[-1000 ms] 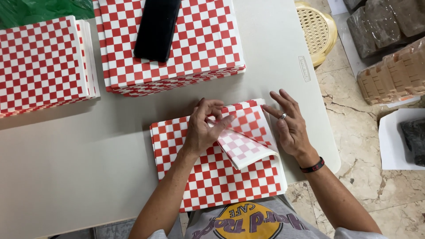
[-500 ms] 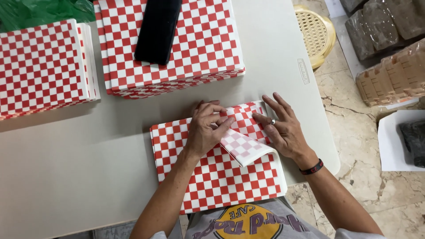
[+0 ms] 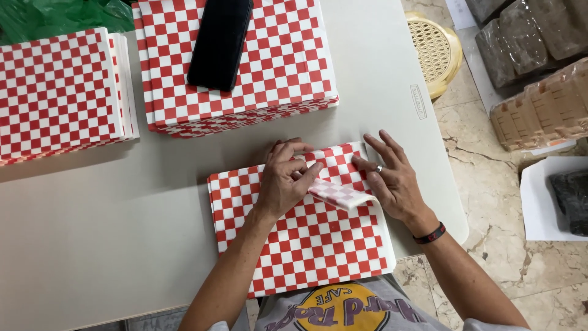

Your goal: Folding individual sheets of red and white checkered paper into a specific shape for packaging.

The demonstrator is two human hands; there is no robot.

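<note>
While the left hand (image 3: 285, 184) pinches the folded-over corner (image 3: 340, 195) of the top checkered sheet (image 3: 306, 245) on the near stack, the right hand (image 3: 392, 181) lies flat and open just beside it. If that pinch slips, the fold could spring back crooked.

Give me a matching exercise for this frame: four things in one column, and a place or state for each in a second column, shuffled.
Things:
1. black phone
2. left hand
3. right hand
4. round yellow stool

Places or states:
A. on the floor beside the table
B. lying on a far stack of checkered paper
C. flat, fingers spread, at the sheet's right edge
D. folding a corner of the top sheet

Pairs: 1-B, 2-D, 3-C, 4-A
</note>
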